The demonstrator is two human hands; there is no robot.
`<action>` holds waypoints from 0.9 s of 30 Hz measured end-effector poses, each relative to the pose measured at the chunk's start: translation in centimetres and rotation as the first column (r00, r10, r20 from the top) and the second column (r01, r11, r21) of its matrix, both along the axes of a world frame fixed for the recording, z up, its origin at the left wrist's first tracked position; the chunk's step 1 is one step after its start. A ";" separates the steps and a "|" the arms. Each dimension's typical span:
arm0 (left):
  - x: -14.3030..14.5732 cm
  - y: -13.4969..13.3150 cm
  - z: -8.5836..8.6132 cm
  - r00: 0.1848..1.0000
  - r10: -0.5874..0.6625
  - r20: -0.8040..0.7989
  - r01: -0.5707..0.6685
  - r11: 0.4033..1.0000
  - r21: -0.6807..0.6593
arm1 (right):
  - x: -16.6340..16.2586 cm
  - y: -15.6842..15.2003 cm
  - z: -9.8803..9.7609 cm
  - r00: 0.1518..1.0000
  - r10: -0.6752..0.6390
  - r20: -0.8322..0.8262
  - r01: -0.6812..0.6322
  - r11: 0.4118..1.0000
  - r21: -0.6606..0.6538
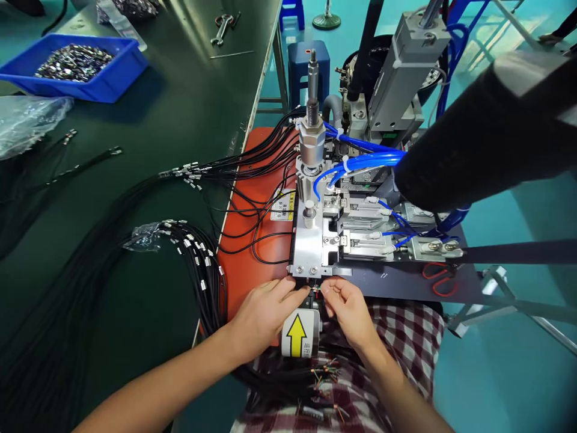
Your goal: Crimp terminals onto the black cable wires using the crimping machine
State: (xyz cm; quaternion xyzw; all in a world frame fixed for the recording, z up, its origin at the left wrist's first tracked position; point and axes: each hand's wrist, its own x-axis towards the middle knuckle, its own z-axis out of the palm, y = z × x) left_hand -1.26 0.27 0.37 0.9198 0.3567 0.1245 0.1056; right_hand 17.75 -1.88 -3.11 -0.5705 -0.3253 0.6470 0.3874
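Note:
My left hand [265,310] is closed at the near end of a metal machine [309,252], its thumb and fingers pressed round a black cable whose body the hand mostly hides. Thin coloured wires [316,290] stick out from between my two hands, just below the machine's front edge. From the right, my right hand [347,305] pinches the tips of these wires. Below my hands is a white label with a yellow arrow [296,335]. Across my lap lies a bundle of black cables [279,380], their stripped ends showing coloured wires.
At left, a dark green table [180,114] carries a blue bin [119,84] of small metal parts, a wrench [220,30] and long black cables [112,210] with metal ends. Blue air tubes [374,159] cross the machine. Red-handled scissors [439,279] lie on the right plate.

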 end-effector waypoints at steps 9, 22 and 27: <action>-0.5 2.0 0.6 0.975 -0.191 -0.114 0.199 0.978 0.062 | 0.3 0.0 -0.1 0.999 0.022 0.034 -0.023 0.998 0.053; -0.2 1.8 0.7 0.986 -0.141 -0.088 0.152 0.980 0.131 | 1.1 -0.3 -0.2 0.997 0.040 -0.058 -0.039 0.999 0.017; 0.1 1.1 0.8 0.985 -0.105 -0.135 0.126 0.979 0.160 | 0.8 -0.3 -0.4 0.995 0.011 -0.098 -0.012 1.000 -0.019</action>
